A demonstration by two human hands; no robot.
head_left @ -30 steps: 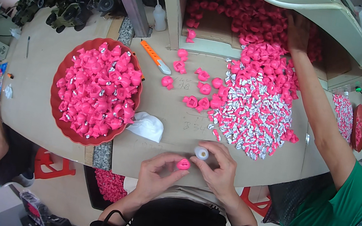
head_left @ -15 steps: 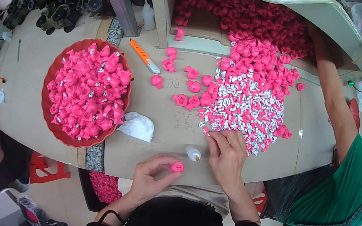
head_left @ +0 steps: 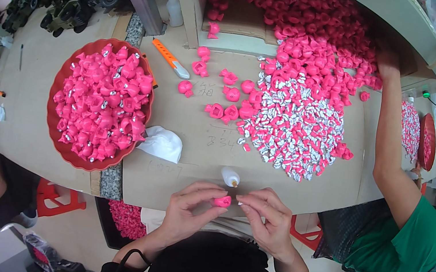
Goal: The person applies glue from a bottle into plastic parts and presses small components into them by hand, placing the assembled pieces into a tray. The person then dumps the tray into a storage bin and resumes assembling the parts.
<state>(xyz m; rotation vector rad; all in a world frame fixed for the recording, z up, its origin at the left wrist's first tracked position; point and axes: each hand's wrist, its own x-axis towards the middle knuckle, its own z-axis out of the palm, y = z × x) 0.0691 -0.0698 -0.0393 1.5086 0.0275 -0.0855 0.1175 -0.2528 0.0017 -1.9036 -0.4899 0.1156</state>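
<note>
Close to the table's front edge, my left hand (head_left: 189, 208) pinches a small pink hollow plastic part (head_left: 223, 201) between thumb and fingers. Just to its right, my right hand (head_left: 267, 217) has its fingertips closed on a tiny white piece (head_left: 240, 203), mostly covered by the fingers. The two hands nearly meet. A small white squeeze bottle (head_left: 229, 176) with a brownish tip lies beyond them. Farther off spreads a heap of small white-and-pink pieces (head_left: 298, 130), with pink hollow parts (head_left: 316, 57) piled behind it.
A red scalloped basin (head_left: 51, 124) full of pink parts stands at left, beside a white cloth (head_left: 163, 144). An orange cutter (head_left: 170, 59) lies behind. At right, a co-worker in a green sleeve (head_left: 424, 242) reaches an arm (head_left: 396, 132) into the open box (head_left: 240, 44).
My right hand has come back from the edge of the heap to beside my left hand, carrying the tiny piece. The co-worker's arm has shifted, still reaching into the box.
</note>
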